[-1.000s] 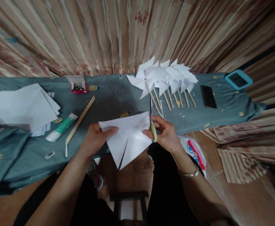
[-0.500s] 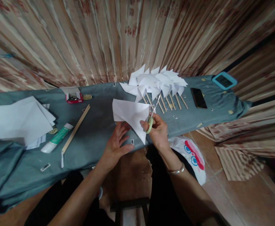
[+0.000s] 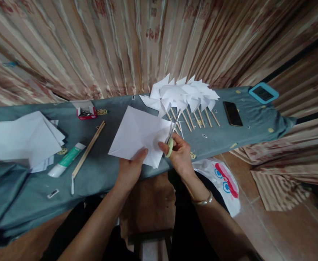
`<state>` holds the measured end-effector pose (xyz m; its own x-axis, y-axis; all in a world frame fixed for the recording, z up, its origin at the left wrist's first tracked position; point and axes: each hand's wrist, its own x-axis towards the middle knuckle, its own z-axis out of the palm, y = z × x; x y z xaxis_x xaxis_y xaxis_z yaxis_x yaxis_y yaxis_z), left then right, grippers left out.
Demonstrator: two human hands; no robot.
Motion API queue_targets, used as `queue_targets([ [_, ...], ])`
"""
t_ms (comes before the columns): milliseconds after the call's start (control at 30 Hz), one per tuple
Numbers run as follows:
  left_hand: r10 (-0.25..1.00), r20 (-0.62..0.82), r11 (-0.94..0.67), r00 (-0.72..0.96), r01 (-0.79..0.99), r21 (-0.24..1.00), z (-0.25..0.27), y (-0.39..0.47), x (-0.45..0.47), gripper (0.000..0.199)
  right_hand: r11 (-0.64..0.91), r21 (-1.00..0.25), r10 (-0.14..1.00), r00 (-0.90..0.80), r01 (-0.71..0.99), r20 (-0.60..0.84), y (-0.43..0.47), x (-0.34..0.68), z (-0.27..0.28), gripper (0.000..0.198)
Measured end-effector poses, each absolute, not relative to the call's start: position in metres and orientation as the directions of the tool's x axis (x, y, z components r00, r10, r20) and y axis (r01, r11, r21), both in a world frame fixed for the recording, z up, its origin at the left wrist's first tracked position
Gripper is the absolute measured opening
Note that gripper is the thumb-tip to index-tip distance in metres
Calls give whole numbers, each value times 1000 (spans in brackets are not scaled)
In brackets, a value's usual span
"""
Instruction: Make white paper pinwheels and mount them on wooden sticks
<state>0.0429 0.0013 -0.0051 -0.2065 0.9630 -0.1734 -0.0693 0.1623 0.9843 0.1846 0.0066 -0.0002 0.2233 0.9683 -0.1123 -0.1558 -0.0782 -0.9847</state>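
Here at the table (image 3: 115, 112), the sheet (image 3: 141, 130) is up in the air above the near edge of the cloth, tilted, a pale squarish piece spread between two hands. The left hand (image 3: 131, 168) has it by the lower edge, thumb lying flat across the top face, the other fingers tucked beneath and mostly out of sight, closed on the paper. Over on the other side, the right hand (image 3: 180, 154) is doing double duty: its thumb presses the sheet near the right edge, while the curled fingers keep the scissors (image 3: 170, 146), green loop by the thumb, blades pointing away from the body towards the pinwheels (image 3: 179, 96). How far apart those blades are, I can't tell. A bracelet (image 3: 203, 200) rings the right wrist. And what a line-up behind: the white pinwheels overlap in a row, their sticks slanting towards us, with a phone (image 3: 232, 113) to their right and a blue-framed clock (image 3: 264, 92) beyond it. Off to the left, a pair of loose sticks (image 3: 89, 148) lies beside the glue (image 3: 66, 159), the open red box (image 3: 86, 112) sits farther back, and the paper stack (image 3: 20, 136) fans out at the far left.
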Motion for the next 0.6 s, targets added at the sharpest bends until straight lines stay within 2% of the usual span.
queue_targets([
  [100, 962, -120, 108, -246, -61, 992, -7, 7, 37, 23, -86, -990, 980, 172, -108, -104, 1, 185, 1, 39],
  [167, 959, -92, 77, -266, -64, 995, -6, 12, 30, 24, -108, -994, 987, 118, -36, -111, -6, 186, 2, 41],
  [333, 955, -2, -13, -297, -50, 999, 0, 26, 6, 26, -114, -976, 984, -117, 188, -137, -26, 190, 3, 43],
  [500, 941, 33, -79, -338, -121, 990, -4, 33, -2, 38, -178, -920, 903, -314, 348, -294, -37, 198, -1, 40],
  [600, 949, 11, -66, -317, -163, 984, -9, 33, 1, 33, -234, -904, 843, -389, 359, -373, -38, 200, -1, 42],
])
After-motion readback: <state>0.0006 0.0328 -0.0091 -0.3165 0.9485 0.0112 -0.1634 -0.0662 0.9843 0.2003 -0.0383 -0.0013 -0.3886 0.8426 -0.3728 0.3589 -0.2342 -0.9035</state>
